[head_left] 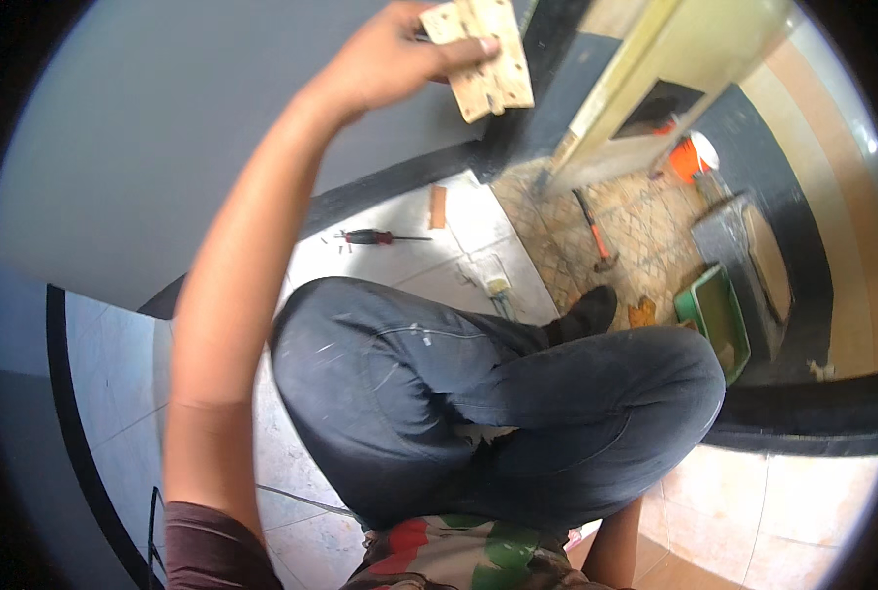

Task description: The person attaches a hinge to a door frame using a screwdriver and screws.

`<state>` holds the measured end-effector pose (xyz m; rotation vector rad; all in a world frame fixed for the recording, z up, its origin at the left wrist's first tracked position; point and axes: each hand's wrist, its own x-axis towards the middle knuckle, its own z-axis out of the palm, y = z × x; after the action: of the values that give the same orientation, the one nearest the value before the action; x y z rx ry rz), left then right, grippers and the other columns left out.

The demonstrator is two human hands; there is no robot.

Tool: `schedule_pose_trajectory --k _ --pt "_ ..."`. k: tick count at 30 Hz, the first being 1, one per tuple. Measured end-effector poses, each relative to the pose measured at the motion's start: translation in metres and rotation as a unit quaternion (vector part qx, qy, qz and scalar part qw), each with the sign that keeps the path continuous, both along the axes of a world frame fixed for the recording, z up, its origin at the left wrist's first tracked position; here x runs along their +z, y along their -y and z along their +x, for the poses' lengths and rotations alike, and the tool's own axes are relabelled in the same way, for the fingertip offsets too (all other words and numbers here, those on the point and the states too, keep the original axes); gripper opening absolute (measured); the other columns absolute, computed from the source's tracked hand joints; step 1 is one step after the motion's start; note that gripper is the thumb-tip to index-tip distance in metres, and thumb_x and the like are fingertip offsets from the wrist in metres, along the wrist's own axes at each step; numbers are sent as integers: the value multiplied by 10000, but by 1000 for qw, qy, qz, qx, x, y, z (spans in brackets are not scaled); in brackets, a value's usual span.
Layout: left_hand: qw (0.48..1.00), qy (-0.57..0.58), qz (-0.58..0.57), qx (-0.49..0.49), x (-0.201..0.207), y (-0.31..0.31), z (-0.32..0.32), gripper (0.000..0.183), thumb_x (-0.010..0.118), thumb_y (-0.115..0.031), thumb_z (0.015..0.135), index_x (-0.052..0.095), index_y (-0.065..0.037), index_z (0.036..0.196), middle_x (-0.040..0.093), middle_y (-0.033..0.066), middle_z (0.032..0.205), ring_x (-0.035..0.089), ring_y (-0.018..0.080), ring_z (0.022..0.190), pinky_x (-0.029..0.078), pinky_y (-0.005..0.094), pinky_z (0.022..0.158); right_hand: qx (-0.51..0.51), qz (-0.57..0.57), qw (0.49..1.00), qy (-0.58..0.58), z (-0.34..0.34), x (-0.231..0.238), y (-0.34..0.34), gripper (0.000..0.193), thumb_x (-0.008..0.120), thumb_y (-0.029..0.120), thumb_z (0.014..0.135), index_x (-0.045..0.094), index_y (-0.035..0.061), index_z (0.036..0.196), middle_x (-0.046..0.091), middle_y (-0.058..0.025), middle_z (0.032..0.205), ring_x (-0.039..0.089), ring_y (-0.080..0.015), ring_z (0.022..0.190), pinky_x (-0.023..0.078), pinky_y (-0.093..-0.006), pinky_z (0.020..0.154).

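Note:
At the top of the head view, my left hand [399,54] is closed on a cream-coloured hinge [508,79]. My thumb presses flat across its face, and the other fingers are mostly hidden behind it. Screw holes and a central knuckle show on the hinge. It is held up in front of the grey wall, close to a dark upright post. Only my right forearm [616,541] shows, at the lower right beside my thigh; the hand itself is hidden.
On the white tiles lies a dark-handled screwdriver [370,237] beside several screws. A brown strip [439,206] and a brush-like tool [499,287] lie nearby. Farther right are a hammer [596,231], a green basin [744,339], an orange bucket [690,162] and a cream door [621,84].

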<state>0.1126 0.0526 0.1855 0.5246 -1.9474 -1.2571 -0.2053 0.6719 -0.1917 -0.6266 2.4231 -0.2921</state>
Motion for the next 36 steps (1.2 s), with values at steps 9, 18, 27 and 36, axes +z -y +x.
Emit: schedule_pose_trajectory --k 9,18,27,36 --pt "980 16 131 148 -116 -20 43 364 793 -347 967 798 13 1020 801 101 876 736 138 816 563 309 745 -159 -494 825 223 38 262 174 511 519 324 1129 511 -28 1498 556 -199 1525 496 -323 1462 366 -469 1250" --pt "965 -113 200 123 -148 9 35 251 800 -232 985 813 12 1044 814 84 934 734 109 821 578 287 780 415 -455 781 -109 148 295 418 209 783 55 872 714 19 1067 741 -158 1082 729 -331 973 564 -384 910" --pt "976 -104 95 166 -179 9 24 341 788 -324 996 800 16 1014 778 91 799 705 100 692 544 283 660 595 -413 688 55 252 22 587 250 758 129 901 694 0 1104 722 -244 925 700 -458 898 545 -518 805" --pt "967 42 -123 220 -202 -57 -76 301 635 -267 1035 709 -64 1244 749 132 1046 728 330 969 582 452 823 552 -209 805 -54 282 -4 617 178 678 127 941 661 0 1064 693 -254 1064 689 -472 1030 566 -540 898"
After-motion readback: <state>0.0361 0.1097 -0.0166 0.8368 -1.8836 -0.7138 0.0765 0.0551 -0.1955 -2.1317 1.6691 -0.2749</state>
